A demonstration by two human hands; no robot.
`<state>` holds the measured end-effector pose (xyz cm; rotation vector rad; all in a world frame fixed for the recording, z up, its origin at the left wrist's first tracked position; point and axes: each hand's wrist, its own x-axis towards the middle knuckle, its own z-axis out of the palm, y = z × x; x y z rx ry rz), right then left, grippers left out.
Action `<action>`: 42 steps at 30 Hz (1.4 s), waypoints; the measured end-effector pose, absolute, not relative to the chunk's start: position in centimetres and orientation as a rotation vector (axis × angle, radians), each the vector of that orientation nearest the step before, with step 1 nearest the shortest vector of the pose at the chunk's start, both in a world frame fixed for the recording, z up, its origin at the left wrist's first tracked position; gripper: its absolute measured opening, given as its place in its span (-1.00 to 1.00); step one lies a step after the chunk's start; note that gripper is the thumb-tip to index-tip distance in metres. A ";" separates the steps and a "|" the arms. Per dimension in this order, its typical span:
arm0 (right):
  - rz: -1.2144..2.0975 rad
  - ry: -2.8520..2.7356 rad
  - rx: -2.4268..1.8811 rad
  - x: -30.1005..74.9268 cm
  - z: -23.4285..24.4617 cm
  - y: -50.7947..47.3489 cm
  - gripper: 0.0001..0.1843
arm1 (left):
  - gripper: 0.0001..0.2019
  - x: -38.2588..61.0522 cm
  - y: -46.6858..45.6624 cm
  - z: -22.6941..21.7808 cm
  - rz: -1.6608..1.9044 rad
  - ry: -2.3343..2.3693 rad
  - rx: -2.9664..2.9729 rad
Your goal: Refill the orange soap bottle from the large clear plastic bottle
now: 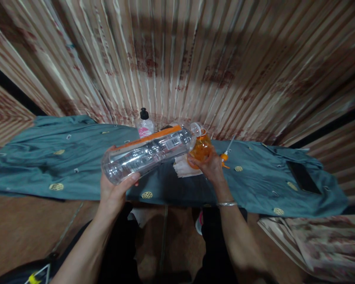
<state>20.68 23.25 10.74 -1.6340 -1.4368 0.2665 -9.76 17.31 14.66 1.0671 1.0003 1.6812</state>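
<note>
The left hand (114, 191) wraps its grip round a clear cylindrical plastic bottle (150, 152), neck toward two o'clock. The right hand's (213, 166) grip encircles a rounded, translucent orange container (202, 146).

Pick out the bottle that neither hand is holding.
The black-capped bottle with pink print; the left hand grips the large clear bottle, the right hand the orange bottle.

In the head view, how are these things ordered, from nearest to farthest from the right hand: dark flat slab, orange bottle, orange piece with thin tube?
1. Orange bottle: in the right hand.
2. Orange piece with thin tube: on the cloth, just right of that hand.
3. Dark flat slab: towards the cloth's right end.
</note>
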 end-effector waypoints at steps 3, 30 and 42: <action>0.278 -1.434 -1.617 20.6 10.7 23.3 0.10 | -0.10 -10.1 17.5 14.2 1.679 1.003 1.065; 0.257 -1.444 -1.642 20.6 10.1 23.3 0.07 | -0.08 -8.6 17.0 15.4 1.658 1.060 0.998; 0.280 -1.425 -1.619 20.8 9.7 23.0 -0.04 | -0.05 -9.1 16.8 14.5 1.653 1.058 1.018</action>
